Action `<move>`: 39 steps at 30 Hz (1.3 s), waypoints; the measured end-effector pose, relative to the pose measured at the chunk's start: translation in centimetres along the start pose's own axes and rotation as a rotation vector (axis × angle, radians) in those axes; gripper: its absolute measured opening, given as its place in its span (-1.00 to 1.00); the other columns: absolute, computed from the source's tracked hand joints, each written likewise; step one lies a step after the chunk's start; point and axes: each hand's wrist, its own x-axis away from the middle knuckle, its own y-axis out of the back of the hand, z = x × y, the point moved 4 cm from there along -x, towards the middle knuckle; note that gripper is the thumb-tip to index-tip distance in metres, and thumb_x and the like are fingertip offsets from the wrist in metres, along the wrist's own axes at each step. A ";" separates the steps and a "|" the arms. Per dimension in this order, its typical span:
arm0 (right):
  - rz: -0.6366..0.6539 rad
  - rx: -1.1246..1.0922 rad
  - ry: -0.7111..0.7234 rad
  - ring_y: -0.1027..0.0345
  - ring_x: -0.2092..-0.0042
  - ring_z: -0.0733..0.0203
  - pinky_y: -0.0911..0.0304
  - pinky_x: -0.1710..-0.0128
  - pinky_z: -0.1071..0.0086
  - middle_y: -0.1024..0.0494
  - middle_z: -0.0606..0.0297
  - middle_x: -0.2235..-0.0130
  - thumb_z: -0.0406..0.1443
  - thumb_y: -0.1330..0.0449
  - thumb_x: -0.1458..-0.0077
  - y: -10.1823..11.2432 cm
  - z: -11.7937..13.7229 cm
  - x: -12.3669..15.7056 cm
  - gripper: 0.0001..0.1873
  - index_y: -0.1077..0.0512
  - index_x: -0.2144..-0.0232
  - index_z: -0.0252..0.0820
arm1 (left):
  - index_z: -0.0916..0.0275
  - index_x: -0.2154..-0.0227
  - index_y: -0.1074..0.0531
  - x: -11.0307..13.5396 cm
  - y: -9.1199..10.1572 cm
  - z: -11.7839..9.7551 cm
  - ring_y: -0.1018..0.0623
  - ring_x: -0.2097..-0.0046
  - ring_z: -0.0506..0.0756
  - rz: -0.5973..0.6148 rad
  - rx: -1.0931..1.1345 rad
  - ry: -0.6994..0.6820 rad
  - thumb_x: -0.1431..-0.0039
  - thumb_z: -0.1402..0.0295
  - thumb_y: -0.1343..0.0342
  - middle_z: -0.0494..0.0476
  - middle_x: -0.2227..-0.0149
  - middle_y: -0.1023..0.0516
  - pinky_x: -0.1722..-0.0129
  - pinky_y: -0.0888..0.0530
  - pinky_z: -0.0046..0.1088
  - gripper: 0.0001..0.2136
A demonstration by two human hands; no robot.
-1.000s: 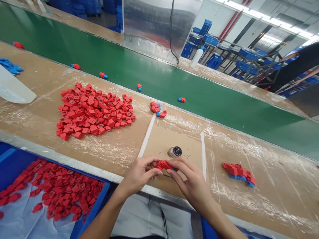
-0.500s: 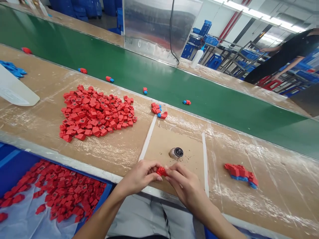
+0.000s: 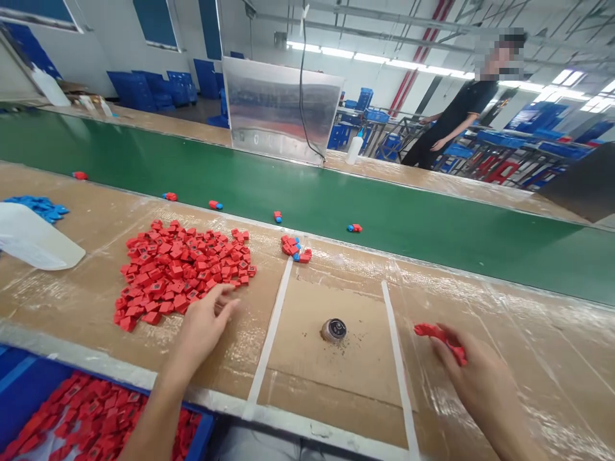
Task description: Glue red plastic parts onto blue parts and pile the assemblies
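Observation:
My left hand (image 3: 204,323) reaches out over the bench with fingers loosely spread, its fingertips at the near right edge of the big heap of small red plastic parts (image 3: 180,272); nothing is in it. My right hand (image 3: 473,378) rests at the right on a small cluster of red parts (image 3: 435,333), fingers curled over them. Between the hands a small round black-topped fixture (image 3: 334,330) stands on a cardboard square (image 3: 331,358) edged with white tape.
A green conveyor belt (image 3: 408,221) runs behind the bench with several red-and-blue pieces on it. A small red-and-blue pile (image 3: 295,248) lies at its edge. A blue bin of red parts (image 3: 86,416) sits near left. A person stands far right.
My hands were together holding a red piece near the bench edge. They have parted: the left moved to the red heap, the right out to the cluster. The view tilted upward.

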 end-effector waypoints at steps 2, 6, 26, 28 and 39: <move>0.040 0.104 -0.008 -0.41 0.19 -0.17 -0.32 0.24 0.04 -0.57 0.12 0.27 0.13 0.14 -0.22 -1.2 -2.5 -0.1 -0.40 -0.47 0.19 -0.15 | 0.21 -0.01 -0.36 -1.7 0.6 -0.3 -0.57 0.33 0.16 -0.086 -0.280 -0.026 -0.24 0.18 0.03 0.12 0.35 -0.58 0.34 -0.40 -0.39 -0.65; -0.029 0.189 0.086 -0.38 0.11 -0.17 -0.29 0.14 0.03 -0.51 0.06 0.16 0.11 0.14 -0.24 -1.8 -2.9 -2.4 -0.41 -0.45 0.12 -0.18 | 0.21 0.09 -0.34 -3.6 0.0 -1.0 -0.59 0.30 0.25 -0.044 -0.697 0.017 -0.32 0.23 0.17 0.18 0.41 -0.58 0.41 -0.29 -0.38 -0.73; 0.351 0.042 -0.139 -0.41 0.13 -0.04 -0.24 0.13 0.17 -0.48 0.01 0.18 -0.21 -0.08 -0.25 -15.8 4.0 -26.7 -0.72 -0.36 0.09 -0.28 | 0.17 0.23 -0.51 1.5 -0.5 0.8 -0.55 0.06 0.22 0.127 0.015 0.026 -0.16 0.04 -0.01 0.17 0.16 -0.62 0.07 -0.45 -0.36 -0.65; 0.359 -0.005 -0.110 -0.42 0.16 -0.04 -0.25 0.16 0.19 -0.51 -0.02 0.18 -0.30 -0.07 -0.21 -13.8 3.7 -24.6 -0.74 -0.32 0.06 -0.27 | 0.20 0.28 -0.50 2.0 -1.1 0.1 -0.54 0.11 0.20 0.189 0.174 0.055 -0.16 0.06 -0.04 0.17 0.22 -0.61 0.11 -0.45 -0.36 -0.68; 0.426 -0.408 0.452 -0.44 0.11 0.10 -0.36 0.13 0.21 -0.52 0.15 0.08 -0.23 -0.02 -0.30 -0.9 12.5 -4.2 -0.71 -0.39 -0.01 -0.09 | 0.23 -0.01 -0.37 4.7 -7.5 -1.8 -0.56 0.10 0.12 0.449 0.799 0.119 -0.08 0.23 -0.27 0.14 0.20 -0.58 -0.02 -0.41 -0.32 -0.56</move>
